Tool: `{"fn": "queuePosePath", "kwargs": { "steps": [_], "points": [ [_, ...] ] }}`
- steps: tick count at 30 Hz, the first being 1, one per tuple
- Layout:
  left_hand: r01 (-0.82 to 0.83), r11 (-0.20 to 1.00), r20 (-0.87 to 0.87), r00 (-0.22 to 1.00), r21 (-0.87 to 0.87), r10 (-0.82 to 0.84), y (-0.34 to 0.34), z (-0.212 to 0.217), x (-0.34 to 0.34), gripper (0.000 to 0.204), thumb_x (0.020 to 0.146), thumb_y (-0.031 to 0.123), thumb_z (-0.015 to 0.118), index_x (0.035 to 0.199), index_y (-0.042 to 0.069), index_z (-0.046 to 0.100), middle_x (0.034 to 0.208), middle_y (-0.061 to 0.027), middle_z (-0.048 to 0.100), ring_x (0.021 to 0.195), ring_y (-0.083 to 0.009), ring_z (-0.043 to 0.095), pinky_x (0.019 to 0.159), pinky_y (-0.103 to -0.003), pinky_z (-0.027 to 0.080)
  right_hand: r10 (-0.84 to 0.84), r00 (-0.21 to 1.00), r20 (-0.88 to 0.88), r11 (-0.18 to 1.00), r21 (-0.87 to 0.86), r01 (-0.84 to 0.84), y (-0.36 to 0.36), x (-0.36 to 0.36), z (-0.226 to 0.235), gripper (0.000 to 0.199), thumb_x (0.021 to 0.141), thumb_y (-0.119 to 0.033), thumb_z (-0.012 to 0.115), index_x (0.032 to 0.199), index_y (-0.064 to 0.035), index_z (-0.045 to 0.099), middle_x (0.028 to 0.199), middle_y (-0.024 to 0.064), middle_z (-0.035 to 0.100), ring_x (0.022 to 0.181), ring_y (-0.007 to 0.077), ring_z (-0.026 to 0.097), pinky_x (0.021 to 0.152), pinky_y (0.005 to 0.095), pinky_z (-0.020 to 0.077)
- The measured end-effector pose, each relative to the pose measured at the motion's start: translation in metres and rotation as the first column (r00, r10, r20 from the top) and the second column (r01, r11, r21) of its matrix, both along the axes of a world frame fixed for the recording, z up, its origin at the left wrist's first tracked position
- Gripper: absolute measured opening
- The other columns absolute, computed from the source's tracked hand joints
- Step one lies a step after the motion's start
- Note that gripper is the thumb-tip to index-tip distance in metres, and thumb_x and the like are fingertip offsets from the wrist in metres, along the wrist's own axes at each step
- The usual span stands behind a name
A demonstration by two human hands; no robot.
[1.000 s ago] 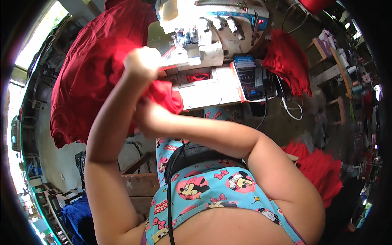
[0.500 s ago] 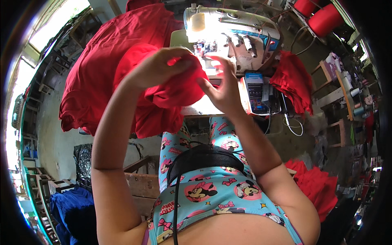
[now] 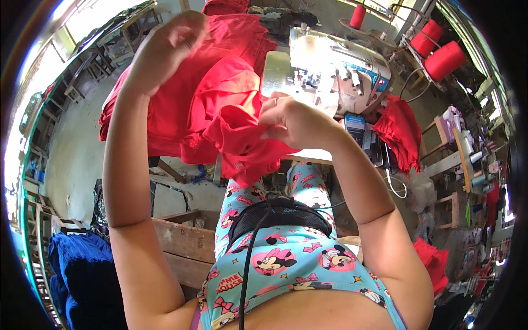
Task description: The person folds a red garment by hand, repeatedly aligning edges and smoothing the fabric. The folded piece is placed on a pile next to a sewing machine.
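Note:
A red fabric piece (image 3: 236, 132) hangs in folds over the table's front edge, its upper edge rolled into a loop. My right hand (image 3: 300, 122) pinches that piece at its right side, fingers closed on the cloth. Raised to the upper left, my left hand (image 3: 175, 47) is over a large heap of red cloth (image 3: 176, 110); its fingers are loosely bent and apart, with nothing seen in them. Just beyond my right hand stands a white sewing machine (image 3: 352, 69), its lamp lighting the needle area.
Right of the machine lie a phone (image 3: 355, 125) with cables and a bunch of red cloth (image 3: 399, 132). Red thread cones (image 3: 444, 60) stand at the far right. A wooden bench (image 3: 187, 247) and blue cloth (image 3: 82, 269) are at the lower left.
My left hand has let go of the red fabric piece and moved up and left. My right hand has closed on the piece, which now hangs lower. The view has shifted.

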State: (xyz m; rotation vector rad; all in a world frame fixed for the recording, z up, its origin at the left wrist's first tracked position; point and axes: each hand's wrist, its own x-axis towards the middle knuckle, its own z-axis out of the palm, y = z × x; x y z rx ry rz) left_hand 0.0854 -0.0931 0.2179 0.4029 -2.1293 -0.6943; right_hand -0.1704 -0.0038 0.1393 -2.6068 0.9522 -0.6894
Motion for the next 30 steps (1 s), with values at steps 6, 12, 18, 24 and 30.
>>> {"fn": "queuePosePath", "kwargs": {
  "steps": [6, 12, 18, 24, 30],
  "points": [
    [-0.118, 0.917, 0.415, 0.864, -0.381, 0.284, 0.047, -0.020, -0.026, 0.012, 0.087, 0.014, 0.060, 0.090, 0.004, 0.062, 0.091, -0.0065, 0.065, 0.089, -0.0144, 0.057, 0.082, -0.031, 0.044, -0.247, 0.926, 0.286, 0.969, 0.100, 0.228, 0.000, 0.020, 0.010, 0.018, 0.081, -0.012, 0.068, 0.096, -0.0022, 0.066, 0.084, 0.0115, 0.068, 0.074, 0.0247, 0.063, 0.077, 0.0329, 0.0489],
    [-0.388, 0.870, 0.128, 0.888, -0.305, 0.441, 0.017, -0.023, -0.006, 0.007, 0.082, 0.002, 0.060, 0.089, 0.002, 0.057, 0.078, -0.0081, 0.060, 0.069, -0.0147, 0.057, 0.071, -0.027, 0.047, -0.099, 0.962, -0.255, 0.967, 0.202, 0.153, 0.030, 0.017, 0.002, 0.026, 0.079, -0.013, 0.067, 0.102, -0.0037, 0.065, 0.089, 0.0145, 0.067, 0.092, 0.0263, 0.063, 0.085, 0.0332, 0.0464],
    [-0.008, 0.972, 0.430, 0.896, -0.233, 0.111, 0.077, -0.065, -0.035, 0.035, 0.075, 0.012, 0.070, 0.108, 0.009, 0.058, 0.089, -0.0107, 0.064, 0.070, -0.0220, 0.062, 0.066, -0.033, 0.050, -0.259, 0.939, 0.226, 0.960, 0.166, 0.225, 0.027, 0.012, -0.050, 0.023, 0.072, -0.004, 0.060, 0.094, -0.0025, 0.064, 0.081, 0.0180, 0.064, 0.076, 0.0310, 0.065, 0.069, 0.0351, 0.0505],
    [-0.337, 0.845, 0.139, 0.895, -0.416, 0.425, 0.032, -0.066, -0.030, 0.011, 0.081, 0.010, 0.064, 0.089, 0.004, 0.059, 0.080, -0.0126, 0.061, 0.072, -0.0296, 0.062, 0.066, -0.036, 0.049, -0.417, 0.900, 0.126, 0.892, 0.248, 0.379, 0.044, 0.017, -0.020, 0.017, 0.081, -0.014, 0.067, 0.092, -0.0026, 0.066, 0.090, 0.0120, 0.067, 0.081, 0.0234, 0.064, 0.074, 0.0328, 0.0487],
    [-0.539, 0.815, -0.140, 0.842, -0.212, 0.520, 0.021, -0.082, -0.016, 0.015, 0.088, 0.015, 0.060, 0.098, 0.005, 0.056, 0.091, -0.0098, 0.062, 0.077, -0.0215, 0.064, 0.070, -0.031, 0.051, -0.057, 0.952, 0.302, 0.891, 0.446, -0.089, 0.027, -0.009, -0.003, 0.021, 0.087, -0.021, 0.065, 0.089, -0.0001, 0.064, 0.073, 0.0041, 0.062, 0.071, 0.0155, 0.059, 0.069, 0.0302, 0.0463]
  ]
}}
